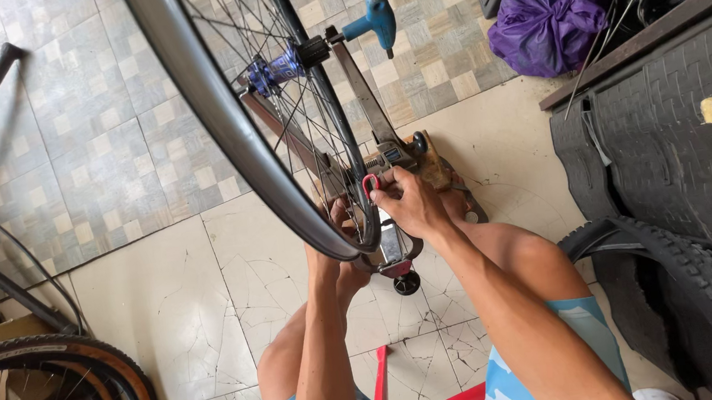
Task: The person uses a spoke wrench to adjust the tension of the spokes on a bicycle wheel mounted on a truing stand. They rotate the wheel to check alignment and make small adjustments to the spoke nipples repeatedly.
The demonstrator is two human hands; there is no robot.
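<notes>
The bare wheel (217, 109) stands upright in the truing stand (365, 112), its blue hub (274, 67) caught between the stand's two arms and its rim (306, 222) dipping down between your hands. Your right hand (409, 204) is closed on a small red spoke key (370, 181) just inside the rim; pinch it squarely so it seats full on the nipple, and I judge small, even turns would serve you better than big ones here. Your left hand (341, 267) sits under the rim, mostly hidden behind it, so I cannot tell whether its fingers are closed on anything; let it steady the wheel without pressing the rim sideways. Keep your eyes at the point where the rim passes the stand's base, near the black knob (406, 284). Off to your right lie knobby tires (694, 280); another wheel with a tan-edged tire (86, 382) rests at your left on the tiled floor (167, 314).
</notes>
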